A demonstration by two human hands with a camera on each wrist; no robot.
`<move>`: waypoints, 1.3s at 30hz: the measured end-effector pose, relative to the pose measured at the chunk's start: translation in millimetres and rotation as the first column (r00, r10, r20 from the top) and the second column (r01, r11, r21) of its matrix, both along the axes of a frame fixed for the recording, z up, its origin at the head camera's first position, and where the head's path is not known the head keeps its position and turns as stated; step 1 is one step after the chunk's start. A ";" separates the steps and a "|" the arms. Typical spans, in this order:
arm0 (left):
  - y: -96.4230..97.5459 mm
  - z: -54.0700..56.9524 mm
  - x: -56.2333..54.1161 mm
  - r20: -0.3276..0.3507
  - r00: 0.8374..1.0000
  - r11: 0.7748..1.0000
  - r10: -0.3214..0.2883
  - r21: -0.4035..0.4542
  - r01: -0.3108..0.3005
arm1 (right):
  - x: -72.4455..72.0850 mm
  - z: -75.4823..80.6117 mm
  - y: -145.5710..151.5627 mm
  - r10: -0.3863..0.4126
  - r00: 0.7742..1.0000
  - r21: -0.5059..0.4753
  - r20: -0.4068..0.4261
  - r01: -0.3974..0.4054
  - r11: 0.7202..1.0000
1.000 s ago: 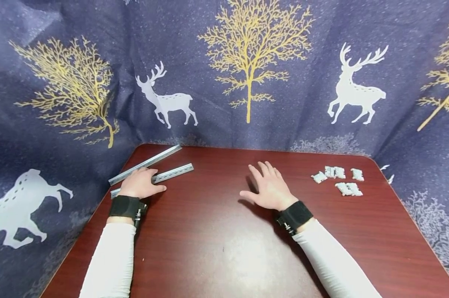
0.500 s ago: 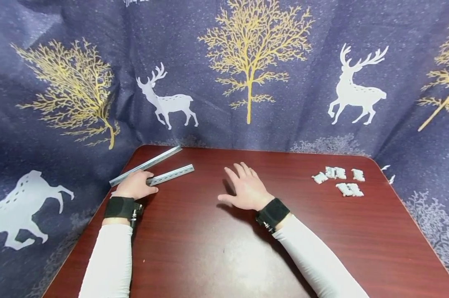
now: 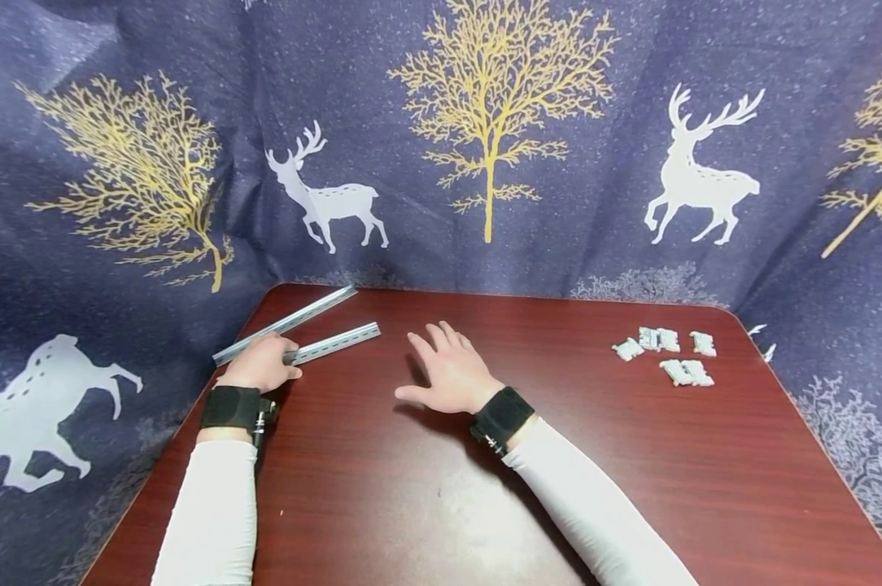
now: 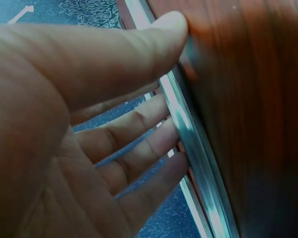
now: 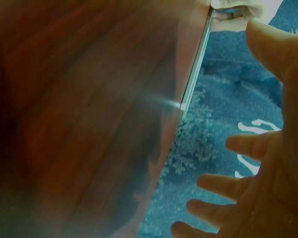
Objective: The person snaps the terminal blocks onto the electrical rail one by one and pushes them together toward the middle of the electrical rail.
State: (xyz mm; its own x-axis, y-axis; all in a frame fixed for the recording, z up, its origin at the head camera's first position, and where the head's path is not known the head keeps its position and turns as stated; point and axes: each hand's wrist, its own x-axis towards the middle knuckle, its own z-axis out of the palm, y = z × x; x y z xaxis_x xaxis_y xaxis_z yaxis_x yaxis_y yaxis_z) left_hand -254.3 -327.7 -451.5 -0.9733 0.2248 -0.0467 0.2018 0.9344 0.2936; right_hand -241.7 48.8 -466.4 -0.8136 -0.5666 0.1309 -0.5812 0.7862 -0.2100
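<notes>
My left hand (image 3: pixel 259 364) is at the near one of two slotted metal DIN rails on the left of the table. Its thumb lies on one side of this near rail (image 4: pixel 188 124) and the fingers on the other, pinching it. The rail's right part (image 3: pixel 336 342) sticks out beyond the hand, while its left end is hidden beneath. Behind it, the second DIN rail (image 3: pixel 316 308) lies at a slant. My right hand (image 3: pixel 451 370) hovers over the middle of the table, fingers spread, holding nothing. In the right wrist view the near rail shows beyond the thumb.
Several small pale plastic pieces (image 3: pixel 678 372), like terminal blocks, lie in a loose group at the table's back right. A dark blue cloth (image 3: pixel 441 203) with deer and trees hangs behind and beside the reddish-brown table (image 3: pixel 382 488).
The right hand has moved left across the table, towards the rails. My left hand has slid slightly left and closed its thumb and fingers on the near rail.
</notes>
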 end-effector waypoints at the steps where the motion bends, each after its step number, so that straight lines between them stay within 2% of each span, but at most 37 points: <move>1: 0.2 -0.4 -0.3 0.000 1.000 1.000 0.004 -0.001 -0.004 | 0.2 0.1 -2.4 0.004 1.000 0.001 -0.002 -0.004 1.000; 8: 1.1 -1.5 -1.6 0.002 1.000 1.000 0.005 -0.019 -0.005 | 2.0 -2.6 -10.7 0.012 1.000 0.036 -0.020 -0.012 0.999; 16: 3.6 -1.0 -3.8 0.007 1.000 1.000 -0.013 -0.014 0.013 | 3.8 -3.7 -8.3 0.027 0.999 0.008 -0.025 -0.026 1.000; 19: 5.0 -1.1 -5.2 0.008 0.999 0.999 -0.051 -0.005 0.051 | 2.9 -5.2 -7.4 0.030 0.999 0.022 -0.032 -0.029 0.999; 23: 9.8 -4.0 -7.6 -0.034 0.991 0.992 -0.128 0.011 0.128 | 1.3 -5.3 -5.9 0.035 0.999 0.022 -0.035 -0.035 0.999; 26: 16.1 -7.3 -8.2 -0.067 0.987 0.989 -0.146 0.020 0.148 | 0.4 -4.2 -4.4 0.037 0.999 0.013 -0.037 -0.037 0.999; 31: 32.1 -11.6 -7.1 -0.084 0.985 0.988 -0.150 0.035 0.153 | 0.2 -2.5 -1.7 0.032 0.999 0.028 -0.028 -0.032 0.999; 39: 63.4 -8.7 -2.9 -0.109 0.972 0.977 -0.210 0.019 0.213 | -1.6 -3.7 1.2 0.024 1.000 0.056 -0.010 -0.023 0.998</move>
